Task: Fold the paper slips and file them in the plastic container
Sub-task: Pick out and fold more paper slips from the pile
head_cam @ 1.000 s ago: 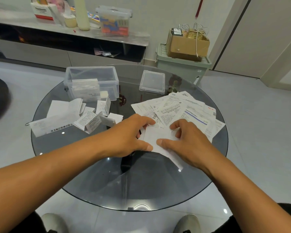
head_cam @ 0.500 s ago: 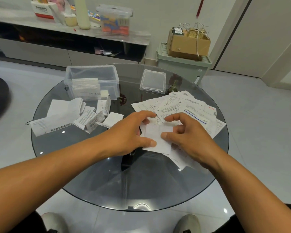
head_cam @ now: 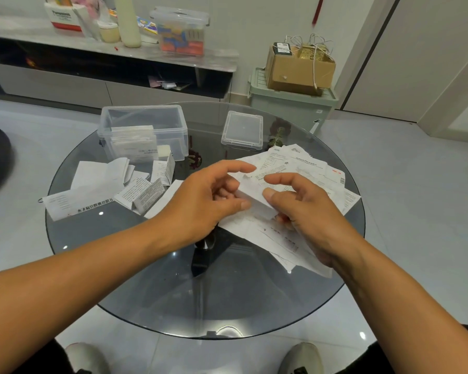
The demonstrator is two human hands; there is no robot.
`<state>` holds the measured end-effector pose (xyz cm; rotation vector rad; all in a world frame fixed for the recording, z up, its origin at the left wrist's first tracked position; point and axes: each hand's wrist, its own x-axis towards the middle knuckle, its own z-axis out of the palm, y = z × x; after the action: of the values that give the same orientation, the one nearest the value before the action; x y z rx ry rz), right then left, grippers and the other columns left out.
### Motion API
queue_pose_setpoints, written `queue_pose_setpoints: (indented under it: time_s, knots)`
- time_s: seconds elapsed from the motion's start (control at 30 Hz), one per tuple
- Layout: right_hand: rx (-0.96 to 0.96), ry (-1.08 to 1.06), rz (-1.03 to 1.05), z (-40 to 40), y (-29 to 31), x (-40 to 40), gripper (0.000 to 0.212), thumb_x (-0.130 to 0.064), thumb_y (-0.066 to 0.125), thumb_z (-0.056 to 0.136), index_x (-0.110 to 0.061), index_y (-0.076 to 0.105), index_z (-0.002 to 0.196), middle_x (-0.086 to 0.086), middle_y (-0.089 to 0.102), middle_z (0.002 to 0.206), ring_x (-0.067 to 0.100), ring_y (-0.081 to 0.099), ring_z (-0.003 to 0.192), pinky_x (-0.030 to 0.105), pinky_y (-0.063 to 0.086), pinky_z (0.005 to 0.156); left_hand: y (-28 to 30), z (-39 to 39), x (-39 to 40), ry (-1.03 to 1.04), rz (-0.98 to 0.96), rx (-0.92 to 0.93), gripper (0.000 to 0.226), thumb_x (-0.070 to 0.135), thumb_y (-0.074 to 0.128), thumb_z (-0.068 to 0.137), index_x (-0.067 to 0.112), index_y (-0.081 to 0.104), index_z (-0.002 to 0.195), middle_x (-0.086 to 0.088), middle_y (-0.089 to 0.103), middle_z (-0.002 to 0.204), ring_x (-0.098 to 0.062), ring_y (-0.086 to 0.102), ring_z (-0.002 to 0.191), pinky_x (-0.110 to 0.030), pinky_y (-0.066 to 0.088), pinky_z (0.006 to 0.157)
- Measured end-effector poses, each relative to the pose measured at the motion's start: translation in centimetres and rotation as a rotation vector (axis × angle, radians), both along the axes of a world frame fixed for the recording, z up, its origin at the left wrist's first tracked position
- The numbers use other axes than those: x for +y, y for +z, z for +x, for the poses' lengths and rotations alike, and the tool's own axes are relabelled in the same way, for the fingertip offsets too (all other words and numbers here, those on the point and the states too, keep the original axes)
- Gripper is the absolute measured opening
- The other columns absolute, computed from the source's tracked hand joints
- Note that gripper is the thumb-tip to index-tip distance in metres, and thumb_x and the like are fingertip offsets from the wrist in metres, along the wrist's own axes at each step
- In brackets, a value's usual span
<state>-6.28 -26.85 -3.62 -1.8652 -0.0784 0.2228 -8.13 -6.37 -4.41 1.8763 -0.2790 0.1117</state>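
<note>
Over the middle of the round glass table (head_cam: 157, 300), both hands hold one folded white paper slip (head_cam: 254, 197). My left hand (head_cam: 203, 201) pinches its left side between thumb and fingers. My right hand (head_cam: 300, 209) grips its right side with the thumb on top. Under and behind them lies a spread of unfolded printed slips (head_cam: 303, 168). The clear plastic container (head_cam: 143, 132) stands open at the back left, with several folded slips standing inside. A loose group of folded slips (head_cam: 125, 187) lies in front of it.
The container's clear lid (head_cam: 242, 130) lies at the back centre of the table. Beyond the table stand a green bin (head_cam: 289, 103) with a cardboard box (head_cam: 299, 67) on it and a low cabinet (head_cam: 106, 76) with bottles and boxes. My shoes show below the table edge.
The slip went from lying pressed flat on the table to being lifted and folded smaller between both hands. The hands rose slightly and moved toward the paper spread.
</note>
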Motion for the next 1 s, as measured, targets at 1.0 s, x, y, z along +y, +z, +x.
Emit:
queue_pose_setpoints:
  time_s: [1.0]
  knots:
    - [-0.226, 0.019, -0.446, 0.5, -0.3, 1.1, 0.01, -0.031, 0.075, 0.092, -0.027, 0.075, 0.082, -0.014, 0.071, 0.083, 0.004, 0.061, 0.078, 0.024, 0.041, 0.068, 3.0, 0.0, 6.2, 0.256, 0.982, 0.196, 0.06, 0.058, 0.078, 0.079, 0.027, 0.05, 0.122, 0.002, 0.062, 0.112, -0.023, 0.058, 0.096, -0.039, 0.052, 0.083]
